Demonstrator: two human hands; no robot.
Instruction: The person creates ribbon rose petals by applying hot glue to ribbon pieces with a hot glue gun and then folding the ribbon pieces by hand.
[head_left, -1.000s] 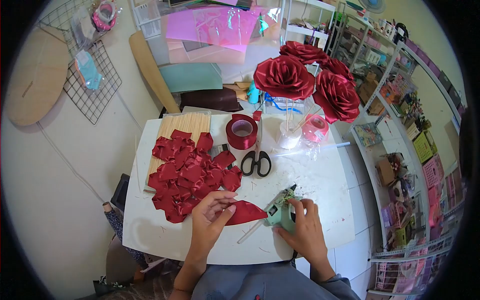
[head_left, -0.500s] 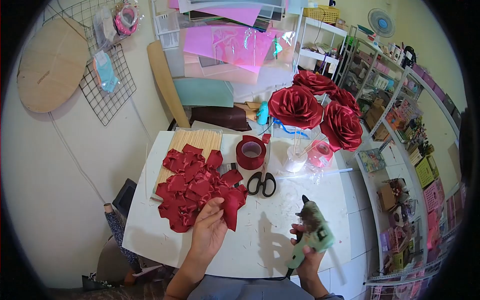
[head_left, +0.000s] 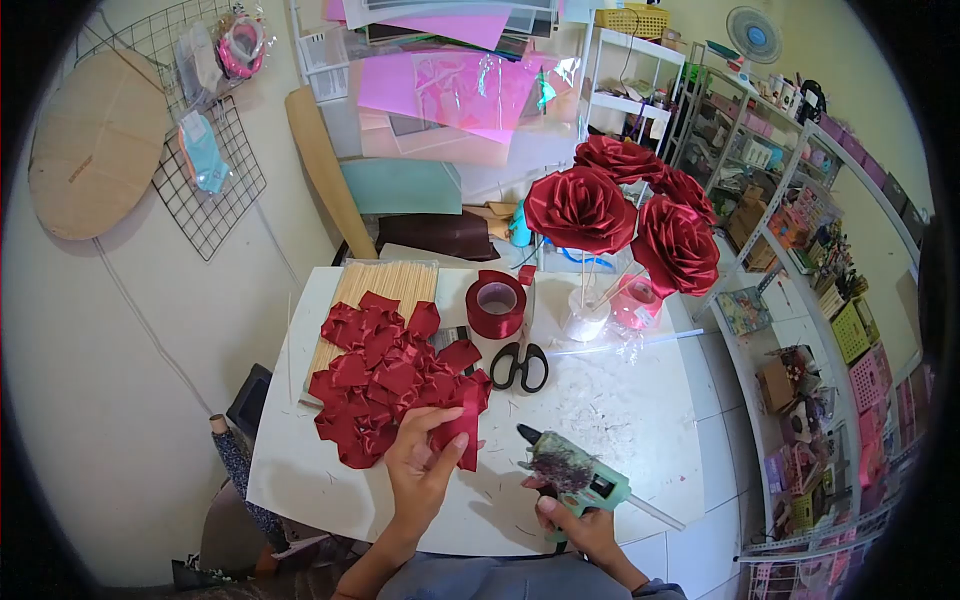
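Between the fingers of my left hand (head_left: pixel 420 470) is a red ribbon piece (head_left: pixel 467 420), held at the near right edge of a heap of red ribbon petals (head_left: pixel 375 375). My right hand (head_left: pixel 580 522) grips a pale green hot glue gun (head_left: pixel 580 470) by its handle. The gun's dark nozzle points up and left, toward the ribbon piece but apart from it. A clear glue stick (head_left: pixel 655 510) sticks out of its back end. Dark fuzzy residue covers the gun's front.
Black-handled scissors (head_left: pixel 519 366) and a red ribbon roll (head_left: pixel 496 305) lie beyond my hands. Bamboo sticks (head_left: pixel 390 280) lie under the petal heap. Several red ribbon roses (head_left: pixel 582 210) stand in a white holder (head_left: pixel 586 315) at the back right. Shelves (head_left: pixel 790 400) line the right side.
The glue gun has swung left and lowered, its nozzle turning toward the ribbon piece. My left fingers have closed further on that piece, with the thumb now across it.
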